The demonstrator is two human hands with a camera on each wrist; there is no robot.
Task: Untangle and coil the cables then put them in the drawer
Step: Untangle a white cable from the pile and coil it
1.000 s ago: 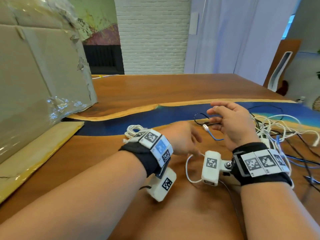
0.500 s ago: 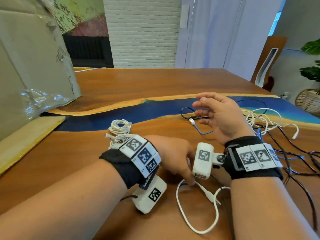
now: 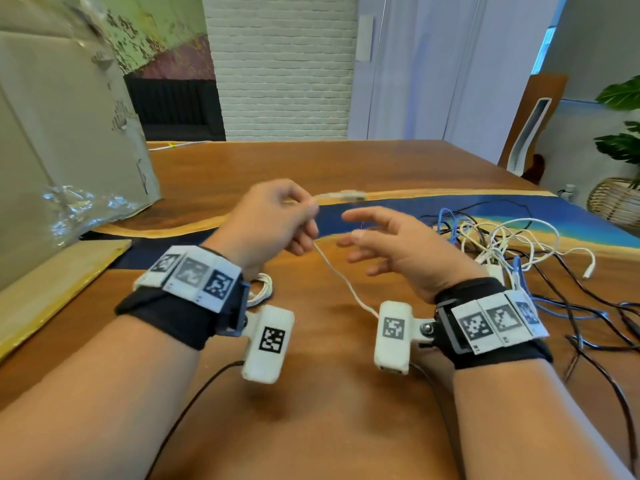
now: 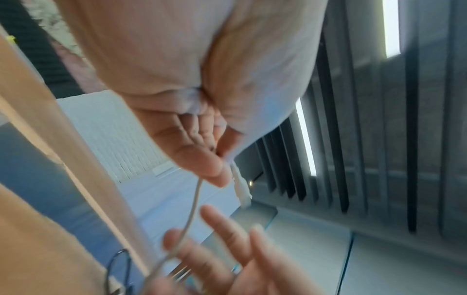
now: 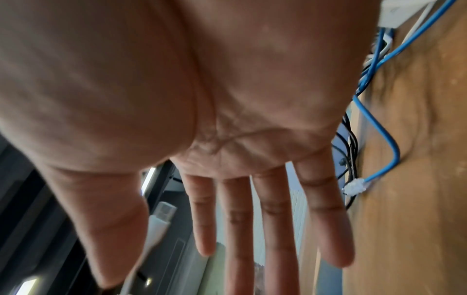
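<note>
My left hand (image 3: 277, 216) is raised above the table and pinches a thin white cable (image 3: 343, 282) near its USB plug (image 3: 349, 195), which sticks out to the right. The cable (image 4: 193, 207) hangs down from the fingers toward the table. My right hand (image 3: 384, 244) hovers just right of it, palm toward the left hand, fingers (image 5: 278, 229) straight and spread, holding nothing. The plug (image 5: 161, 215) shows beside the right thumb. A tangle of white, blue and black cables (image 3: 519, 251) lies on the table to the right. A coiled white cable (image 3: 263, 289) lies behind my left wrist. No drawer is in view.
A large cardboard box (image 3: 59, 143) with plastic wrap stands at the left, its flap (image 3: 52, 285) lying on the wooden table (image 3: 311, 168). Black leads (image 3: 606, 368) trail across the right near side. A plant basket (image 3: 616, 202) stands beyond the table's right edge.
My left hand has lifted off the table with the white cable's plug end pinched in it. My right hand has let go of the black and blue cables and moved left, fingers spread.
</note>
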